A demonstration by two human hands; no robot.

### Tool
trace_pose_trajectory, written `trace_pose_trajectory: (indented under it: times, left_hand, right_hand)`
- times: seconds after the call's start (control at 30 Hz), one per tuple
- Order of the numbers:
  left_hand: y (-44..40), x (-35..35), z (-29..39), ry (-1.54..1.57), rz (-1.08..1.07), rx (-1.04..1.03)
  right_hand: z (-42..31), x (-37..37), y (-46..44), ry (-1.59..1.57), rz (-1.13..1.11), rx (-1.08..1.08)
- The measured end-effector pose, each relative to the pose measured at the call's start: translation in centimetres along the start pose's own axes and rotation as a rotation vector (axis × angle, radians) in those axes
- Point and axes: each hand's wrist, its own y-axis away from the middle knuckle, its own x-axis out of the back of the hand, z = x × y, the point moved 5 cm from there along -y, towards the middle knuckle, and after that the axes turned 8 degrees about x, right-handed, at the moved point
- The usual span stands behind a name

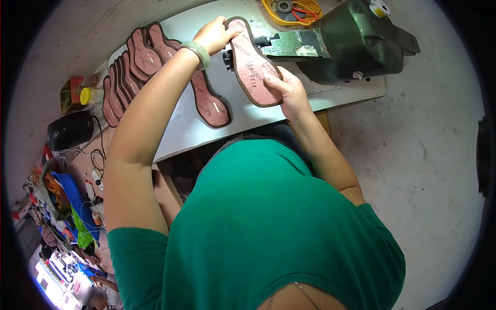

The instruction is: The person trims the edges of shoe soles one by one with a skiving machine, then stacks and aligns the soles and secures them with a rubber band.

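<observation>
A pink insole (250, 64) with a dark edge and printed marks is held up between both hands over the white table (170, 137). My left hand (213, 36), with a pale bangle at the wrist, pinches its narrower far end. Around the wider near end, my right hand (289, 93) has its thumb on top and its fingers underneath, mostly hidden. Just behind the insole is the arm of a dark green sewing machine (356, 44). Another pink insole (211, 106) lies flat below my left wrist, its far part covered by my forearm.
Several more pink insoles (138, 54) lie overlapping at the table's left. A yellow basket (268, 15) with scissors stands at the back. Left of the table are a yellow-lidded jar (86, 96), a black object (71, 131) and cables. A person (101, 297) shows far off at lower left.
</observation>
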Motion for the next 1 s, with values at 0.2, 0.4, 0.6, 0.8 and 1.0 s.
trace_pose_trajectory:
  times: [0.2, 0.4, 0.6, 0.8, 1.0]
  left_hand:
    - [-0.7, 0.4, -1.1, 0.106, 0.025, 0.041]
    - [6.0, 2.6, -3.3, 0.600, -0.052, 0.097]
    - [17.5, 1.7, -11.3, 0.682, 0.387, 0.319]
    - [29.7, 7.2, 4.4, 1.268, 0.125, -0.298]
    - [39.1, 13.0, 15.0, 1.619, 0.200, -1.191]
  right_hand:
    - [0.5, -0.7, -1.4, -0.001, 0.054, 0.025]
    - [5.2, -3.9, -0.5, 0.128, -0.120, -0.005]
    - [14.7, -2.7, -2.0, 0.611, -0.252, -0.177]
    - [19.4, -2.5, -3.9, 1.045, -0.165, 0.014]
    - [15.6, -8.0, -2.5, 1.207, -0.358, -0.109]
